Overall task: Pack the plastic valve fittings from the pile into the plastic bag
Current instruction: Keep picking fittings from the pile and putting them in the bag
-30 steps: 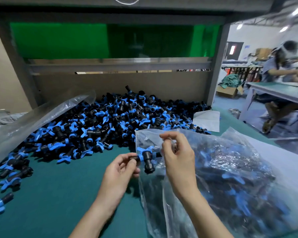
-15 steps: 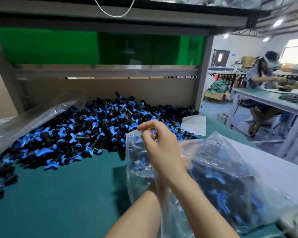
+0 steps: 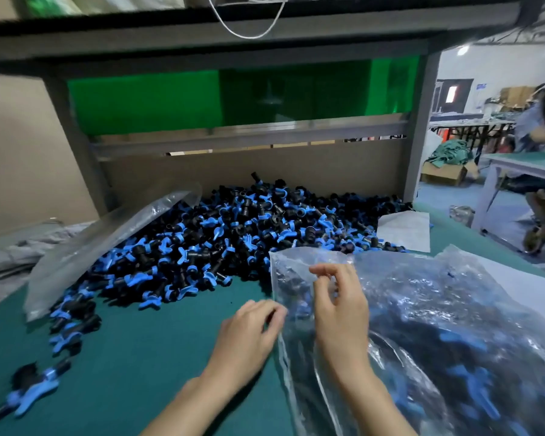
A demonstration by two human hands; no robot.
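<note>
Lower right of the frame, the plastic bag [image 3: 453, 325] lies on the green mat [image 3: 139, 357], and it looks pretty well stuffed: dark bodies and blue handles show through the film all the way down to the corner. So I'd say a good chunk of the packing is done, but it's nowhere near finished, because the pile [image 3: 249, 228] in the middle of the frame is huge and runs from the back board down toward the left edge. As for counting the valve fittings [image 3: 202, 256], forget it. There are easily hundreds in the heap, and the ones in the bag are too blurred to count. A few strays [image 3: 35, 385] sit apart at lower left, maybe two or three, and it's smeary there. Bags are easier: one is being filled, a second clear bag [image 3: 107, 243] is draped over the left side of the pile, and there's one flat white sheet [image 3: 403, 231] at the pile's right end. There are two hands, both at the bag's mouth end in the lower centre. The right hand [image 3: 340, 309] has its thumb and forefinger curled in, and it looks like they're pinching the film. The left hand [image 3: 249, 335] is curled right at the bag's left edge with no fitting visible in it, and I honestly can't tell whether it's gripping the plastic or nothing. One other person [image 3: 541, 121] is working at a table at upper right.
</note>
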